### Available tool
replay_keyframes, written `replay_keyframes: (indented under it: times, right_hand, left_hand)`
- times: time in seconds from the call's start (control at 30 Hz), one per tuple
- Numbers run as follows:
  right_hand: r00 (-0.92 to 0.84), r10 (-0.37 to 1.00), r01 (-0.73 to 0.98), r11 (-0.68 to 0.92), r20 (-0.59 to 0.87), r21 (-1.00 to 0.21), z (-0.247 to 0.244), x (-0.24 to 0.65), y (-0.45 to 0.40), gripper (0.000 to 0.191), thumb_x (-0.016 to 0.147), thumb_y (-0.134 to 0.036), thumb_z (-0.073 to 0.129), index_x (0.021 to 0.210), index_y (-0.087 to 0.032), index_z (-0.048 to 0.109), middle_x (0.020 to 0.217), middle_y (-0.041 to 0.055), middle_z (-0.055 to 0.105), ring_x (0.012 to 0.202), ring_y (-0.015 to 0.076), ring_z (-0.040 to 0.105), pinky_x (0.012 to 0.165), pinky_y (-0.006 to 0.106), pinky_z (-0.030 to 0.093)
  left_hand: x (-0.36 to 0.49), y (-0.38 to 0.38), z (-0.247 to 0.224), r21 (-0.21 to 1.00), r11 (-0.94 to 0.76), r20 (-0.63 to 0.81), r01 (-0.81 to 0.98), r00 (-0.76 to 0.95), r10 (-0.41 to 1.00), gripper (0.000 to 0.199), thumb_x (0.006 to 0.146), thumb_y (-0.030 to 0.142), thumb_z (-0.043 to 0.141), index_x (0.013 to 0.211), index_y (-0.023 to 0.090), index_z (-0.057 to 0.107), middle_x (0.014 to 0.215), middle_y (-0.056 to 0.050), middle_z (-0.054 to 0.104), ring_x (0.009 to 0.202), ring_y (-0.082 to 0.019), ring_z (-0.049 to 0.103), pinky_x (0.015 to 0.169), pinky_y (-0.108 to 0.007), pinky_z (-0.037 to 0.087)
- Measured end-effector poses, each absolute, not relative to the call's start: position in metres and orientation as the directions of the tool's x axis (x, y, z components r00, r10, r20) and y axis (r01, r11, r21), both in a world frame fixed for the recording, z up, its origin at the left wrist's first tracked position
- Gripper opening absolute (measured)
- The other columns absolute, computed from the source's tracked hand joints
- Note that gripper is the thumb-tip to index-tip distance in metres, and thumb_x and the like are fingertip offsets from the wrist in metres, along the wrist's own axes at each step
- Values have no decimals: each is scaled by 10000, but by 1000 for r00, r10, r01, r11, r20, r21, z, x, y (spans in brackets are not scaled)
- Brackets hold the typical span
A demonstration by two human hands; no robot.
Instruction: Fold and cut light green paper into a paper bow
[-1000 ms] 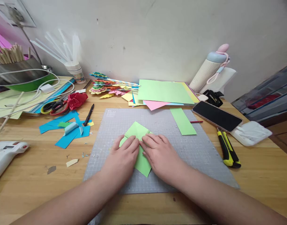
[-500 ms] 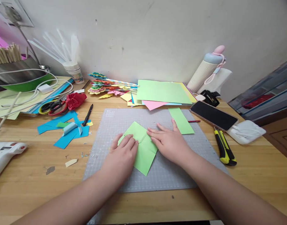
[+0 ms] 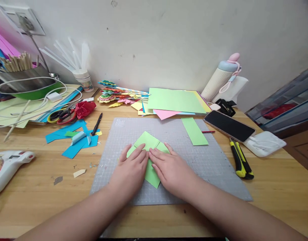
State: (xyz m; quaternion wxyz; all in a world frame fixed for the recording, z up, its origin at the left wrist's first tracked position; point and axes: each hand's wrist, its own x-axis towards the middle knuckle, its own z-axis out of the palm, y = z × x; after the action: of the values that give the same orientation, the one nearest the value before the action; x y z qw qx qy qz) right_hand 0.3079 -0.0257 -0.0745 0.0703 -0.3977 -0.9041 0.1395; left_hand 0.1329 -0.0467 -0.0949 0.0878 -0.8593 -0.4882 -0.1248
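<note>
A light green sheet of paper [image 3: 146, 139], turned cornerwise and folded along its sides, lies on the grey cutting mat [image 3: 206, 177]. My left hand [image 3: 130, 164] rests over its left part, fingers lying on the paper and pressing it down, the first finger set apart. Over the right part lies my right hand [image 3: 170, 167], fingers stretched out flat with their tips near the sheet's middle. The fingertips of both hands nearly meet there. Creases show above the fingers; the paper's left and right sides are partly hidden under the hands.
A green paper strip [image 3: 195, 131] lies on the mat's upper right. To the right are a yellow-black utility knife [image 3: 240, 160] and a phone [image 3: 229, 125]. Blue paper scraps [image 3: 74, 150], a black pen [image 3: 97, 124], scissors [image 3: 65, 114] and a glue gun [image 3: 11, 165] are left. Stacked paper [image 3: 176, 100] lies behind.
My right hand has moved left and inward over the green paper, from its right edge to its middle. My left hand stays in place. The view has shifted slightly.
</note>
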Motion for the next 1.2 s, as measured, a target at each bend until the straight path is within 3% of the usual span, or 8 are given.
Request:
replay_keyframes:
  times: [0.2,0.4,0.63,0.83,1.07,1.2]
  right_hand:
    - [-676,737,699,642,4,-316,-73,309,-21,452,971,-227,300,1346,-93,514,1396,93,515,1313,202,459,1195,487,108]
    - [-676,737,702,644,-1,-305,-74,307,-21,446,969,-220,321,1353,-88,505,1395,93,519,1314,204,456,1198,475,97]
    - [-678,735,709,648,-17,-277,-72,307,-22,436,974,-219,324,1338,-91,527,1399,96,510,1306,214,468,1195,479,118]
    - [-688,726,708,663,-27,-243,-72,308,-23,430,977,-217,325,1334,-99,534,1407,99,496,1299,222,476,1191,491,129]
    - [-707,706,698,689,-38,-192,-76,303,-26,448,963,-189,337,1347,-27,503,1430,158,452,1323,268,441,1195,491,66]
    - [-707,706,698,689,-38,-198,-77,304,-24,457,959,-200,348,1366,-37,481,1432,162,450,1334,277,424,1184,529,12]
  left_hand:
    - [133,-50,-95,-21,-474,323,880,455,830,284,930,145,445,1144,176,631,1227,-40,665,1288,-203,459,1120,-418,94]
    - [132,-51,-80,-32,-285,227,958,285,931,338,922,314,484,1233,314,617,1119,-63,637,1073,-268,541,976,-458,292]
    - [120,-42,-77,-48,-235,173,971,240,955,330,933,371,444,1203,414,628,974,-57,580,952,-276,511,904,-479,336]
    - [104,-33,-79,-73,-142,230,987,156,961,350,935,352,410,1161,348,677,897,-80,554,920,-286,484,876,-500,334]
    - [110,-30,-78,-29,-143,300,989,145,943,343,932,314,418,1141,258,684,1011,-113,568,987,-303,474,905,-523,315]
    - [120,-34,-80,-8,-330,263,944,320,910,287,948,307,453,1157,339,646,1145,-49,592,1081,-253,485,939,-447,313]
